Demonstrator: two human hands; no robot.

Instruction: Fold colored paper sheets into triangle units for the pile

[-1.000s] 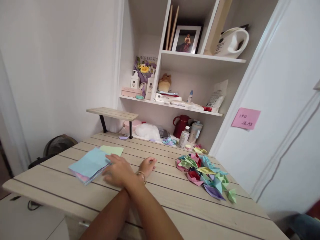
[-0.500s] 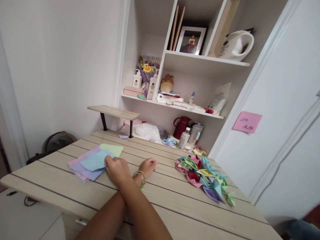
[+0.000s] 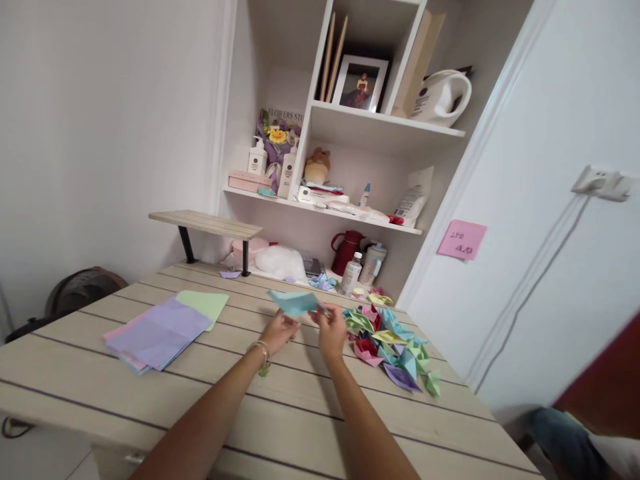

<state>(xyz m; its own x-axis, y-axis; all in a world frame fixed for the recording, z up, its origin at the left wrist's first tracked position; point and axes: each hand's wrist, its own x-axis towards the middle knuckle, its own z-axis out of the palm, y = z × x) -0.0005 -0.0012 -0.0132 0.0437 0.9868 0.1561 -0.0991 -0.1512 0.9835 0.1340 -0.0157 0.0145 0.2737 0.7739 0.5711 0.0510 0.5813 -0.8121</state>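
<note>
A light blue sheet of paper [image 3: 294,303] is held just above the tabletop, slightly bent. My right hand [image 3: 332,331] pinches its right end. With bracelets at the wrist, my left hand [image 3: 278,333] has its fingers closed at the sheet's lower edge; part of that grip is hidden. To the left lies a stack of coloured paper [image 3: 159,333], purple on top, with a green sheet [image 3: 209,305] sticking out behind. Close to my right hand sits a pile of folded paper boats [image 3: 390,343] in several colours.
A small raised shelf [image 3: 205,224] stands at the table's back left. Behind the table, a clear bottle [image 3: 351,273], a red jug [image 3: 346,252] and a light tumbler [image 3: 373,263] stand under the cabinet [image 3: 350,217]. A pink note [image 3: 462,240] is stuck on the right wall.
My right hand has carried the blue sheet from the left stack to the middle, so my arms are uncrossed. My left hand has come to the sheet. The view has turned slightly right.
</note>
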